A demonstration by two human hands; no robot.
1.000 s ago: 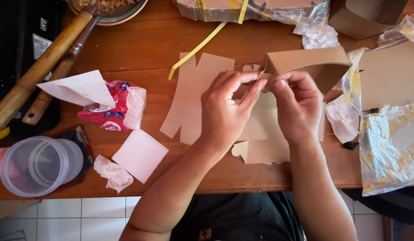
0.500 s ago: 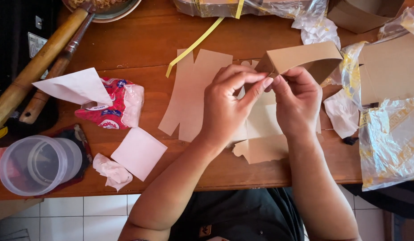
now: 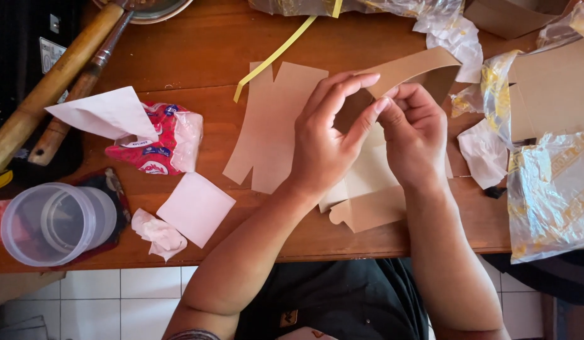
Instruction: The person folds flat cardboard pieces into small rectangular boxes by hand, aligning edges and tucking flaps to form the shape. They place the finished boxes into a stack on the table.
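Both my hands are up over the middle of the table (image 3: 179, 56), working one folded brown cardboard piece (image 3: 411, 66). My left hand (image 3: 326, 148) has its fingers curled, thumb and forefinger pinching the near end of that piece, and my right hand (image 3: 415, 135) meets it fingertip to fingertip, pinching the same spot from the other side. The piece arches up and away toward the far edge, clear of the tabletop. Under my hands lie flat cardboard cutouts (image 3: 273, 126), pale tan, spread from the middle toward the near edge, one tabbed bit (image 3: 367, 211) lying close to that edge by my right wrist. A yellow strip (image 3: 276, 53) runs slantwise toward the far edge. Off to the left sit a red-and-white tissue packet (image 3: 157, 148) with a white sheet (image 3: 106, 113) sticking out, a white paper square (image 3: 194, 208) and a crumpled tissue (image 3: 157, 233) near the near edge, and a clear plastic container (image 3: 53, 223) at the near left corner. Two wooden handles (image 3: 53, 82) slant across the far left corner. Crinkled clear plastic wrap (image 3: 547, 189) piles up along the right edge.
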